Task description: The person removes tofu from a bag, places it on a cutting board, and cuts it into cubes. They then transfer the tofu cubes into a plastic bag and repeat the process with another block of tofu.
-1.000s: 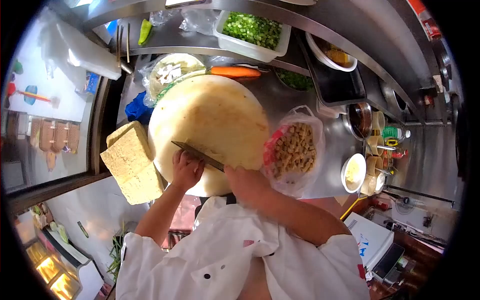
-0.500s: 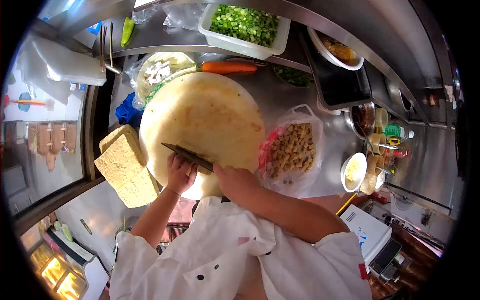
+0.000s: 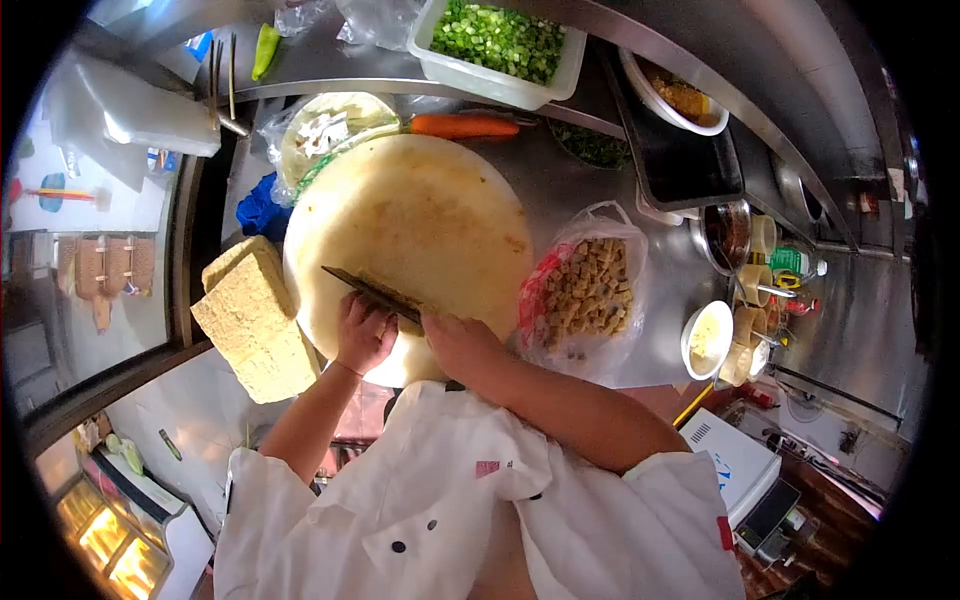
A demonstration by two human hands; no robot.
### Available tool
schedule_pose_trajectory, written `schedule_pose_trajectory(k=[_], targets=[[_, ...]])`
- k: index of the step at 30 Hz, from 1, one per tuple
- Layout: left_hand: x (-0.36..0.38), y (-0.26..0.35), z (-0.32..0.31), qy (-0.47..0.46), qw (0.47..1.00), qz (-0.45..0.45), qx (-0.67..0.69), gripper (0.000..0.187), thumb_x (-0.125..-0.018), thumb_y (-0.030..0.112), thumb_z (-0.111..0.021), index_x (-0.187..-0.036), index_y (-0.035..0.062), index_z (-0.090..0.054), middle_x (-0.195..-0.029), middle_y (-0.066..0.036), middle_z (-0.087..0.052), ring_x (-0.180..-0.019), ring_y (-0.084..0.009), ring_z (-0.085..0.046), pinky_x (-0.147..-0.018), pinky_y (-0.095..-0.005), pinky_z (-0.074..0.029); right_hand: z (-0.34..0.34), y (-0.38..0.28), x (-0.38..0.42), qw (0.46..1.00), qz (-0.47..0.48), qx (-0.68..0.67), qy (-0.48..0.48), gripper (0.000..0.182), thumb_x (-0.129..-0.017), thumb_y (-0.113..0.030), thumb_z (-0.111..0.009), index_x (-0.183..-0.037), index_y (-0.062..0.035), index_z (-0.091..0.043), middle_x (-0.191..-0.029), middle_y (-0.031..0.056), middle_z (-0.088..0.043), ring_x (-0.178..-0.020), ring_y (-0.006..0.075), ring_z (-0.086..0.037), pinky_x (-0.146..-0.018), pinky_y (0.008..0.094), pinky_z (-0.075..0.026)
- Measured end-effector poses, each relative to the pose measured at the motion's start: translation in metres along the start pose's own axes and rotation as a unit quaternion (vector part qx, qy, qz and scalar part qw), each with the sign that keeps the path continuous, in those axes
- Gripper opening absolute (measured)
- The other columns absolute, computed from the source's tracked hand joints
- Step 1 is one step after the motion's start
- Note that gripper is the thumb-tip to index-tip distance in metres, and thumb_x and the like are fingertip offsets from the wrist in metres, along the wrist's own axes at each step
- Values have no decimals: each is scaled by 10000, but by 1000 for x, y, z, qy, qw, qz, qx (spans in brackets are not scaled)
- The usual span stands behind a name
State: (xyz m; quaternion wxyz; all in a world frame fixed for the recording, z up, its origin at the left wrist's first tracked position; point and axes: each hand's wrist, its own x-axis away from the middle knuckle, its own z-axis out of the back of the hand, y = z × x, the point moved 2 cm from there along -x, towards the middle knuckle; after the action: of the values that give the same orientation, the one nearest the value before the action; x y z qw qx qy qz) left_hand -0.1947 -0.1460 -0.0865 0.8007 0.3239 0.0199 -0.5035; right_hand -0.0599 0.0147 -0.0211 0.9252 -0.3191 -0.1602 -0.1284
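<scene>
A round cutting board (image 3: 420, 210) lies in front of me. My right hand (image 3: 462, 343) is closed round the handle of a cleaver (image 3: 372, 289), whose dark blade slants up to the left across the board's lower half. Close behind the blade, my left hand (image 3: 365, 332) has its fingers curled down on a tan piece of tofu, mostly hidden by the fingers and blade. Some tan cut bits (image 3: 405, 294) show along the blade's far side. Left of the board, large porous tofu slabs (image 3: 255, 320) are stacked. A plastic bag of tan-brown cubes (image 3: 588, 288) sits to the right.
Behind the board are a carrot (image 3: 462, 126), a wrapped pale round vegetable (image 3: 335, 130) and a tub of chopped scallions (image 3: 497, 45). A blue cloth (image 3: 263, 207) lies at the left. At the right stand a white bowl (image 3: 707, 341), a black tray (image 3: 690, 165) and several seasoning containers (image 3: 752, 325).
The view has shifted slightly, so the board and things sit a little higher. The cleaver and both hands stay nearly in place, and more cut bits show beyond the blade.
</scene>
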Motion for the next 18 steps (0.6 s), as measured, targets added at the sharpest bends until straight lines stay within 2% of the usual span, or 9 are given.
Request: schedule_pose_trajectory(k=[3,5,6,8,11,15,17,18], targets=[[1,-2,-4,12,1000,0,25,106,-820,137,-748,-913,94,-721,-1012,-117,-676,-1038,-383,-598,-940,-491,-505,0,4,2,999,-27,13,-37,195,-976,-132,-516,-1126,-22,-575,-920,207,-728,-863,410,-743,-762,523,-601],[5,-3,-7,24,1000,-5,3,111,-817,140,-751,-914,96,-720,-1019,-113,-676,-1037,-381,-598,-934,-487,-505,0,11,14,997,-26,35,-61,312,-1005,-207,-519,-1234,-8,-594,-936,230,-721,-853,431,-721,-751,537,-583],[5,-4,-8,25,1000,2,4,111,-817,140,-751,-914,96,-720,-1019,-113,-676,-1037,-381,-598,-934,-487,-505,-2,13,13,997,-25,36,-67,312,-1005,-207,-519,-1234,-8,-594,-936,230,-721,-853,431,-721,-751,537,-583],[7,-6,-8,16,1000,-9,2,120,-816,142,-752,-923,98,-721,-1034,-111,-676,-1054,-386,-599,-936,-485,-501,-11,19,9,998,-29,48,-33,250,-1023,-229,-511,-1141,-26,-596,-928,226,-722,-836,442,-717,-722,550,-582],[8,-5,-10,34,999,5,19,120,-818,141,-748,-925,95,-719,-1036,-106,-677,-1059,-389,-600,-946,-497,-493,-28,24,-3,999,-16,41,20,205,-982,-201,-526,-1118,-57,-576,-866,226,-731,-818,420,-739,-745,563,-585],[11,-1,-5,25,1000,-4,-2,109,-826,143,-740,-925,102,-720,-1054,-126,-667,-1080,-402,-593,-984,-523,-477,-39,35,-6,999,-6,30,25,193,-998,-206,-510,-1110,-64,-578,-841,212,-729,-812,426,-734,-743,571,-581],[13,-4,-4,1,1000,-16,-23,145,-829,162,-745,-965,113,-726,-1132,-151,-652,-1141,-414,-572,-1027,-564,-448,-19,27,-4,999,4,20,27,209,-1006,-266,-547,-1059,-69,-596,-876,203,-716,-759,426,-708,-707,543,-576],[17,-2,2,-5,998,-31,-54,218,-835,178,-746,-1049,136,-737,-1228,-149,-617,-1199,-417,-544,-1052,-595,-423,-17,23,-2,999,8,21,31,209,-1006,-266,-547,-1059,-69,-596,-876,203,-716,-759,426,-708,-707,543,-576]])
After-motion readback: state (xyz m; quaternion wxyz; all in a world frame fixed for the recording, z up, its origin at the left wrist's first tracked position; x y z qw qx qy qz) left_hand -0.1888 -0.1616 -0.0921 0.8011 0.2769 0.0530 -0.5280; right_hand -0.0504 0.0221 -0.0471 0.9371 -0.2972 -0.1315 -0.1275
